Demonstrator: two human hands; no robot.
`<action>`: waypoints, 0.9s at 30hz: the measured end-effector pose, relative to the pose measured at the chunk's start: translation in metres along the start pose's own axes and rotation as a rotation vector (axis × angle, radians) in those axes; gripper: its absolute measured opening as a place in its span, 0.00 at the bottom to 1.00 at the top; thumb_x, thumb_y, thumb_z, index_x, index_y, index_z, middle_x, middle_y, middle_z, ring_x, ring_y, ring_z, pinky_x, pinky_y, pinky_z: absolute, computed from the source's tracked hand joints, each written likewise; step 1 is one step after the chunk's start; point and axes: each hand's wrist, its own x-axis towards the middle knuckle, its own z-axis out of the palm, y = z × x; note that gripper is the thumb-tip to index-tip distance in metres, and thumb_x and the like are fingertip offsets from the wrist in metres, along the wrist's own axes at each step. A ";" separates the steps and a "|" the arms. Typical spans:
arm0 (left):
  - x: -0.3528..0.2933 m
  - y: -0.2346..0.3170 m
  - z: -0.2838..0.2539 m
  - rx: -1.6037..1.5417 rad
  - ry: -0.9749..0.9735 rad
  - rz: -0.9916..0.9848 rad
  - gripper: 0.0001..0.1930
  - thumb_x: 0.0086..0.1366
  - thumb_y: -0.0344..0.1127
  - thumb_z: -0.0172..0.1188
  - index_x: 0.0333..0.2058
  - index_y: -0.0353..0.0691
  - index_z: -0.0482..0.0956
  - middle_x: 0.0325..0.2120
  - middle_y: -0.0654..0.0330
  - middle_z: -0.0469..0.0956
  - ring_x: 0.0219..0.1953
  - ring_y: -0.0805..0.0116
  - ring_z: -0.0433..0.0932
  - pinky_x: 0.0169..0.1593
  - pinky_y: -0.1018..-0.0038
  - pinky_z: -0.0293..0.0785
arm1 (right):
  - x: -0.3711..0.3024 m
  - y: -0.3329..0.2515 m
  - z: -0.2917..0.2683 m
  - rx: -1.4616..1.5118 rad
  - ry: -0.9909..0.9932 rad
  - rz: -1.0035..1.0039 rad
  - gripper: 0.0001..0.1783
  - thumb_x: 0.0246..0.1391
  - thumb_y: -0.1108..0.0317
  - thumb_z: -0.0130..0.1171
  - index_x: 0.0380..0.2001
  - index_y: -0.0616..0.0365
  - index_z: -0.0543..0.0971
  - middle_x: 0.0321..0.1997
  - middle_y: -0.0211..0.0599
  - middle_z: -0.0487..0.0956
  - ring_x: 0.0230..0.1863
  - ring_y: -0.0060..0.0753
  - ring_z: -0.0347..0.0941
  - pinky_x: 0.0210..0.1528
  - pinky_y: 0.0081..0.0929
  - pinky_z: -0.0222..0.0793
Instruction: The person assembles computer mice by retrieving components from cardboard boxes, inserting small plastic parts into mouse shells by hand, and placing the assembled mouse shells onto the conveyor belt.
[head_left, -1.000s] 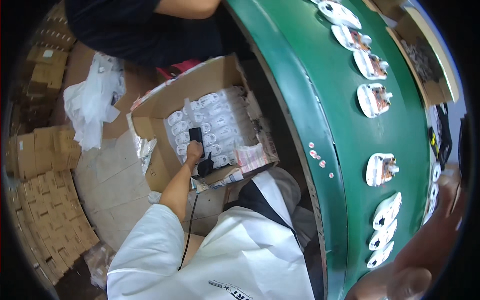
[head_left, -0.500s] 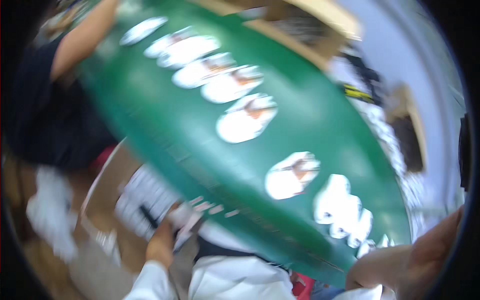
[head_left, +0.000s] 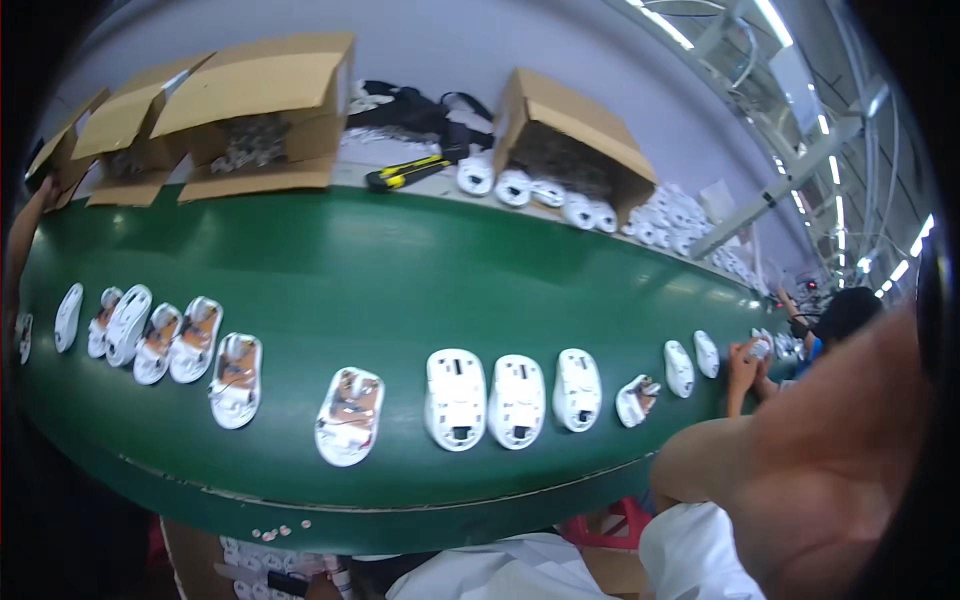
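Observation:
My right arm and what shows of the hand [head_left: 840,470] loom blurred and very close at the lower right, bent upward; its fingers cannot be made out. At the bottom edge only a sliver of my left hand [head_left: 322,588] shows, beside an open carton of white parts [head_left: 255,560] below the bench; its fingers are hidden. On the green bench [head_left: 480,270], three white computer mouse bases [head_left: 516,402] lie side by side. Left of them rests a mouse half with a brown circuit board [head_left: 349,415], then several more such halves [head_left: 236,380]. A smaller one [head_left: 637,400] lies to the right.
Open cardboard boxes [head_left: 262,85] stand along the back, with a yellow-black box cutter [head_left: 405,175] and white mouse shells [head_left: 513,188] nearby. A co-worker's hands [head_left: 742,370] hold a white part at right. Another person's arm [head_left: 30,220] reaches in at far left. A red stool [head_left: 610,525] is below.
The view has swung level and toward the right, bringing the back boxes and ceiling lights into sight. My left hand has nearly left the picture; my right arm now fills more of it.

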 end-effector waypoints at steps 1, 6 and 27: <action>0.010 0.011 0.016 -0.010 -0.006 0.008 0.24 0.64 0.33 0.51 0.59 0.37 0.66 0.47 0.54 0.75 0.45 0.62 0.76 0.53 0.71 0.70 | 0.006 0.004 -0.004 -0.027 0.006 -0.002 0.29 0.56 0.70 0.54 0.61 0.58 0.63 0.58 0.51 0.67 0.53 0.40 0.70 0.46 0.26 0.73; -0.020 0.027 0.010 -0.007 0.125 -0.009 0.23 0.63 0.31 0.52 0.58 0.36 0.66 0.47 0.54 0.75 0.44 0.62 0.76 0.52 0.71 0.70 | -0.006 0.006 -0.027 0.017 0.007 0.002 0.30 0.56 0.68 0.54 0.62 0.57 0.62 0.60 0.52 0.65 0.55 0.41 0.69 0.48 0.28 0.73; -0.179 0.188 -0.044 0.055 0.825 0.118 0.22 0.61 0.26 0.56 0.54 0.36 0.66 0.43 0.53 0.74 0.40 0.64 0.76 0.46 0.73 0.72 | -0.040 -0.006 -0.145 0.332 0.070 -0.147 0.35 0.58 0.61 0.55 0.66 0.55 0.58 0.68 0.57 0.58 0.63 0.46 0.65 0.56 0.34 0.72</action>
